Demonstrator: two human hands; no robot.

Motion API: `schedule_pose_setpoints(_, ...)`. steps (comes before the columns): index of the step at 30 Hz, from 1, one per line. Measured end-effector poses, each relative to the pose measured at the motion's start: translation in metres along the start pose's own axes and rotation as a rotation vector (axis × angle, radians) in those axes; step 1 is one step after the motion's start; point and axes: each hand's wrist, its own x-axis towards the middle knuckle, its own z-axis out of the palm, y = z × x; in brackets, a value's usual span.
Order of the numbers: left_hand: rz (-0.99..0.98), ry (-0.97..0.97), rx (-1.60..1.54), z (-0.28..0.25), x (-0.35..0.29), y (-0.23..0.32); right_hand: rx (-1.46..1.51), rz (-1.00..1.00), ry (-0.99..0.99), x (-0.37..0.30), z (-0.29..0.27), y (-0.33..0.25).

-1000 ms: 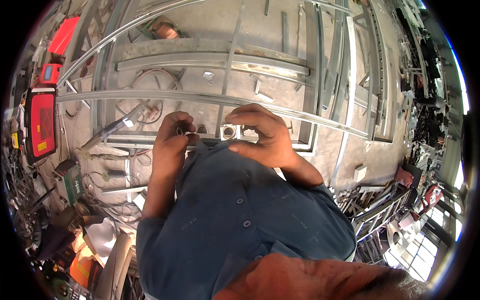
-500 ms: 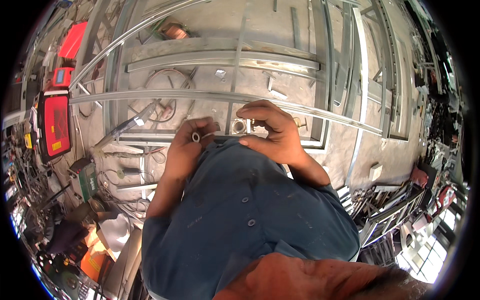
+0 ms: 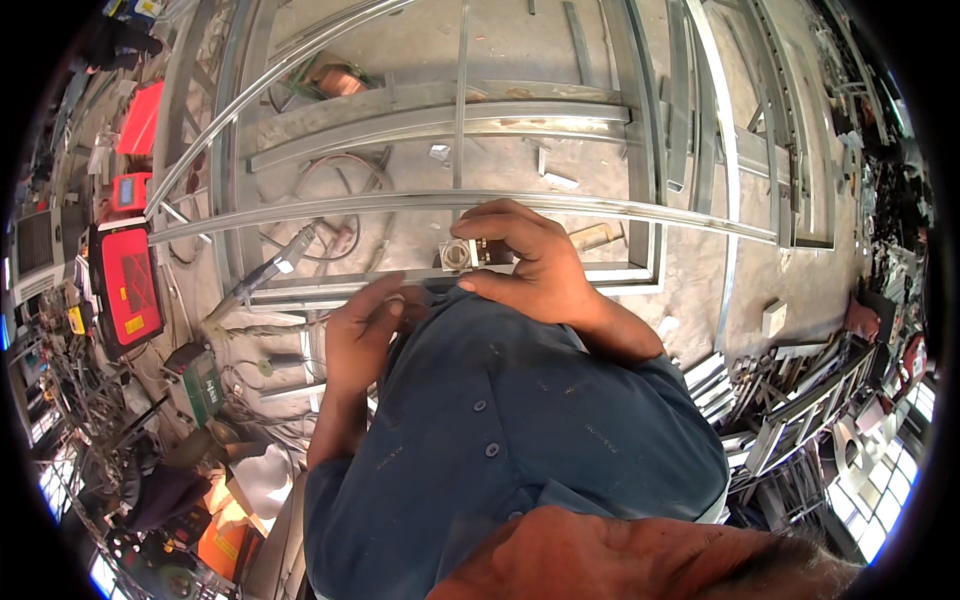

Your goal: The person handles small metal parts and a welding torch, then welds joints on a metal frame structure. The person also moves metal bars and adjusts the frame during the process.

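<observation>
My right hand (image 3: 535,262) is closed round a small square metal block with a round hole (image 3: 457,255), thumb near its lower edge and fingers over the top. It is held just in front of my shirt, above the near bar of a metal frame (image 3: 600,275). To its left, my left hand (image 3: 362,330) is curled near the shirt's edge, its thumb and fingers drawn together. What the left fingers hold is mostly hidden. A thin metal rail (image 3: 390,203) runs across just beyond both hands.
A welding torch with a cable (image 3: 275,262) lies left of my hands. Red machines (image 3: 130,285) stand farther left, near a green box (image 3: 195,385). A copper-coloured wire coil (image 3: 340,80) lies beyond the frame. Metal offcuts (image 3: 770,400) are piled at the right.
My left hand has lowered a little and turned, so the small ring-shaped end seen in its fingers is now mostly hidden. My right hand keeps its hold on the metal block. The view has shifted slightly.
</observation>
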Motion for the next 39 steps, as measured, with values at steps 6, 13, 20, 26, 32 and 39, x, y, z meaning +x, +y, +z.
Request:
schedule_pose_setpoints(6,0.707,0.179,0.407,0.026,0.004,0.032,-0.016,0.011,0.01,-0.001,0.002,-0.001)
schedule_pose_setpoints(13,0.976,0.263,0.756,0.056,0.018,0.066,-0.023,-0.017,0.022,-0.003,0.005,0.001)
schedule_pose_setpoints(20,1.093,0.259,0.931,0.057,0.029,0.057,-0.031,-0.016,0.042,-0.002,0.006,0.002)
schedule_pose_setpoints(26,1.139,0.242,1.007,0.058,0.031,0.066,-0.057,-0.061,0.037,0.002,0.005,0.002)
schedule_pose_setpoints(32,1.151,0.256,1.006,0.055,0.028,0.064,-0.086,-0.042,0.011,0.003,0.003,0.0)
schedule_pose_setpoints(39,1.128,0.239,1.015,0.056,0.024,0.059,-0.116,-0.038,-0.002,0.003,0.003,0.0)
